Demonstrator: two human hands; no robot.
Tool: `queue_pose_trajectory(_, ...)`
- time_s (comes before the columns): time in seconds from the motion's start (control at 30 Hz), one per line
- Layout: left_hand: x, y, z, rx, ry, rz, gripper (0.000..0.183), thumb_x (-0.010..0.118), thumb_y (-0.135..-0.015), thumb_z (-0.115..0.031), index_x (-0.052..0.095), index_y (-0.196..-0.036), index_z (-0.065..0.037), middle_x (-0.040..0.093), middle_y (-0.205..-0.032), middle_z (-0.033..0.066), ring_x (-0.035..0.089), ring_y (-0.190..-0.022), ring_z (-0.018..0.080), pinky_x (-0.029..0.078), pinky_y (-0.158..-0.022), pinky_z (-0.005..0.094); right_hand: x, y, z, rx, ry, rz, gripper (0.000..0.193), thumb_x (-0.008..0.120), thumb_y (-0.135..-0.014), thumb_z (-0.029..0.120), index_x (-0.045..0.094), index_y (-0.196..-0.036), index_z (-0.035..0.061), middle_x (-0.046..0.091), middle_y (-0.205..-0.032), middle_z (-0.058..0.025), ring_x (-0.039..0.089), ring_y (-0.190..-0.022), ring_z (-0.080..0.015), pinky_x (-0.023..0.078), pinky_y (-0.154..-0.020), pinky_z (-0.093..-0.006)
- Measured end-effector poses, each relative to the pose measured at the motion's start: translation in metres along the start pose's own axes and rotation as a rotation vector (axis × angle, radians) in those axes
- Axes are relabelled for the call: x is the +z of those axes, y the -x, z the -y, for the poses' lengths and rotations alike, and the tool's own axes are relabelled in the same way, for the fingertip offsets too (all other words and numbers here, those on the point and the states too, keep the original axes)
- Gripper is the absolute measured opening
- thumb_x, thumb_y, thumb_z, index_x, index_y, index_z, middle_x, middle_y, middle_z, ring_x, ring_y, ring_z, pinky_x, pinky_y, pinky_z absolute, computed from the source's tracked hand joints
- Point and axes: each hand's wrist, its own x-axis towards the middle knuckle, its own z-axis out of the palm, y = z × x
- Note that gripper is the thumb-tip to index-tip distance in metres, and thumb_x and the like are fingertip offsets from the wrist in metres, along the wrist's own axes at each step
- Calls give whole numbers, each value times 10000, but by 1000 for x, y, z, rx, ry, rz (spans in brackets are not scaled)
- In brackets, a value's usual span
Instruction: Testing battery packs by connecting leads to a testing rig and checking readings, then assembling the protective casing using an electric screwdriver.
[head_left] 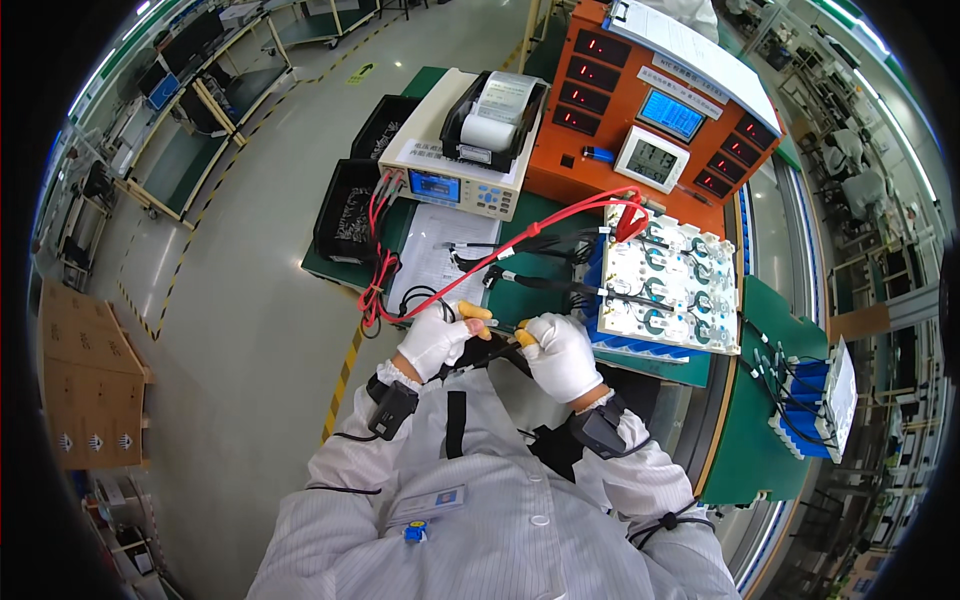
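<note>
My left hand (440, 338), in a white glove with yellow finger covers, is closed at the front edge of the green work mat (530, 265). A small pale piece shows at its fingertips, too small to name. My right hand (562, 358), gloved the same way, pinches at a black cable (497, 355) between the two hands. To the right of my hands sits a battery pack (672, 285) with a white top plate and blue cells. Black leads (530, 282) run leftward from it. Red test leads (530, 232) arch from a tester (447, 188) to the pack.
Behind stand an orange panel (600, 150) with red displays, a small clock (652, 158) and a label printer (492, 125). Black bins (345, 215) flank the tester; a paper sheet (440, 245) lies in front. Another pack (815, 400) is far right, cartons (95, 375) left.
</note>
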Motion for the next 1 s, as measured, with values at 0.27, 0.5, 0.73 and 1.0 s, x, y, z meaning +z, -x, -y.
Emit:
queue_pose_trajectory(0.27, 1, 1, -6, -5, 12, -6, 220, 657, -903, -101, 631, -1084, 22, 720, -871, 105, 399, -451, 37, 318, -402, 200, 2, 1, 0, 24, -54, -14, 80, 663, -767, 67, 654, -846, 68, 626, -792, -116, 612, -773, -334, 488, -713, -434)
queue_pose_trajectory(0.5, 14, -1, 7, 51, -53, 8, 232, 676, -889, -90, 663, -1085, 32, 719, -849, 81, 416, -483, 23, 314, -418, 192, 9, 4, -4, -73, -46, 0, 110, 640, -733, -1, 615, -827, 49, 600, -785, -140, 581, -748, -360, 465, -679, -440)
queue_pose_trajectory(0.73, 25, 9, -5, -52, -55, -34, 227, 677, -882, -45, 664, -1087, 53, 713, -868, 98, 615, -651, 89, 463, -559, 195, 2, -3, 2, -89, -20, 22, 189, 602, -711, -7, 635, -883, 67, 596, -805, -121, 584, -789, -342, 470, -713, -446)
queue_pose_trajectory(1.0, 26, 10, 2, -8, 33, -83, 183, 683, -887, -84, 670, -1034, 24, 641, -690, 18, 418, -457, 35, 321, -418, 204, -2, -9, 3, -84, -49, 112, 196, 601, -702, -26, 620, -879, 57, 593, -828, -133, 571, -809, -360, 463, -724, -443)
